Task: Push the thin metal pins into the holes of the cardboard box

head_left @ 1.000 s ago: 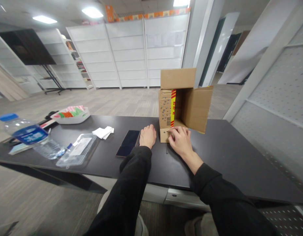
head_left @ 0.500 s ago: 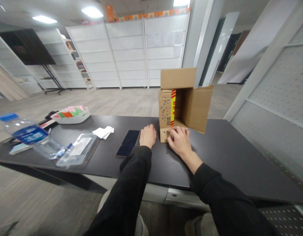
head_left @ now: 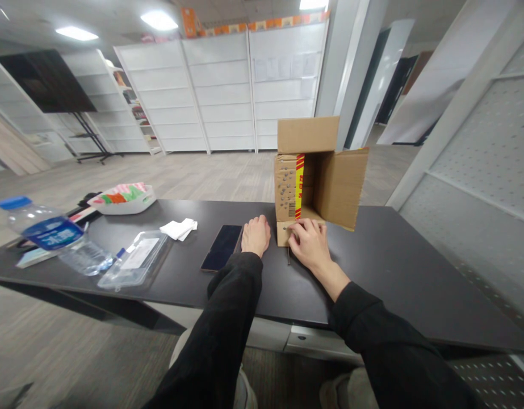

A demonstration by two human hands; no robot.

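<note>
A cardboard box [head_left: 285,190] stands on the dark desk with its opening toward me and its flaps spread. Small grey round dots cover its left flap, beside a yellow and red tape strip. My right hand [head_left: 309,243] is at the low front flap, thumb and fingertips pinched together against the cardboard; anything between them is too small to make out. A thin dark rod-like piece [head_left: 288,257] lies on the desk just below that flap. My left hand [head_left: 256,236] rests on the desk left of the box, fingers curled under and palm hidden. Beside it lies a phone [head_left: 221,248].
Left of the phone are folded white tissue [head_left: 179,229], a clear plastic case [head_left: 136,261] and a water bottle [head_left: 57,236]. Farther back sits a white tray [head_left: 125,207] with colourful packets. A perforated panel [head_left: 478,170] stands along the right side.
My right hand's fingertips have shifted very slightly left on the low front flap. The left hand, box and other things keep their places.
</note>
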